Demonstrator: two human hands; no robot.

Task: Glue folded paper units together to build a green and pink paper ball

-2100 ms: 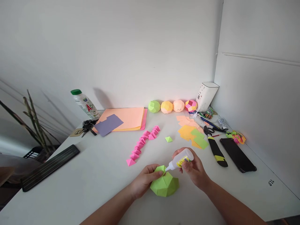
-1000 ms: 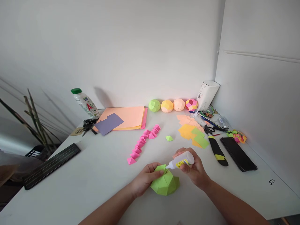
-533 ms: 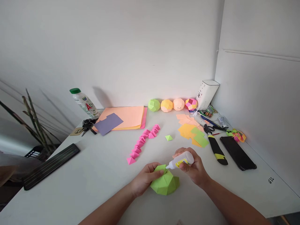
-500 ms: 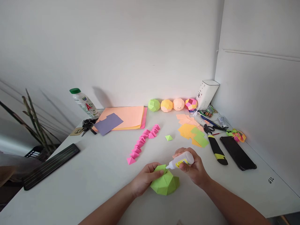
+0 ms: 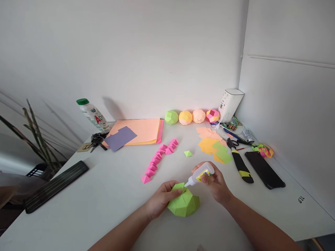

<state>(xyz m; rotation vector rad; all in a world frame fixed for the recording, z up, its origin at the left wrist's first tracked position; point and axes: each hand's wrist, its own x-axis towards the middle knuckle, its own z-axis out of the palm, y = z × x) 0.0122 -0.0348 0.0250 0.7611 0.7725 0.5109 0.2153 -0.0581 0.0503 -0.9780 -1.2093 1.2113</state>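
Observation:
A green faceted paper dome (image 5: 184, 204) rests on the white table (image 5: 104, 195) in front of me. My left hand (image 5: 161, 198) grips its left side, thumb on the top flap. My right hand (image 5: 216, 183) is closed round a small white glue bottle (image 5: 200, 173) with a yellow label. The bottle tilts down to the left and its nozzle touches the top of the dome. A single small green paper pyramid (image 5: 187, 153) lies just beyond, and a curved row of pink paper pyramids (image 5: 158, 160) runs to its left.
Four paper balls (image 5: 192, 117) line the back wall beside a white box (image 5: 230, 104). Coloured paper squares (image 5: 214, 148), scissors, a black-yellow cutter (image 5: 242, 167) and a phone (image 5: 264, 169) lie right. Orange paper sheets (image 5: 138, 132), keys, a bottle (image 5: 92, 115) and a black bar (image 5: 54, 186) lie left.
The glue bottle has tipped a little steeper, its back end raised, while the nozzle stays at the dome's top. My left hand keeps its hold on the dome.

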